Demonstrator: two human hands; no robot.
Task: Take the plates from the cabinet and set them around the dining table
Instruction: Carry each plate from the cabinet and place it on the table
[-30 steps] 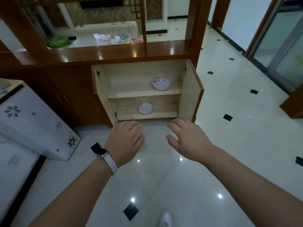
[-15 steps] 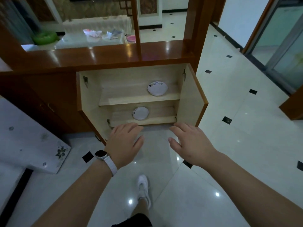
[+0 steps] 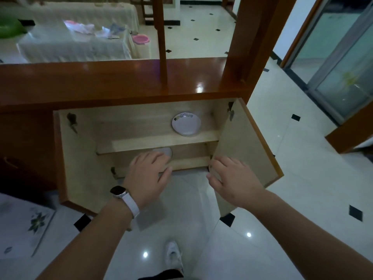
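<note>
The low wooden cabinet stands open, both doors swung out. A white plate with a dark pattern on its rim lies on the upper shelf, to the right. A second white plate lies on the lower shelf, mostly hidden behind my left hand. That hand, with a white-strapped watch on the wrist, hovers palm down at the front of the lower shelf, fingers apart, holding nothing. My right hand is spread open beside the right door, its fingertips near the door's inner edge.
The glossy brown cabinet top and a wooden post rise above the opening. The cloth-covered dining table corner sits at the lower left. My white shoe is on the shiny tiled floor. A glass sliding door is at the right.
I have stepped closer to the cabinet. Both hands have reached forward; the left now covers most of the lower plate and the right has come up to the right door.
</note>
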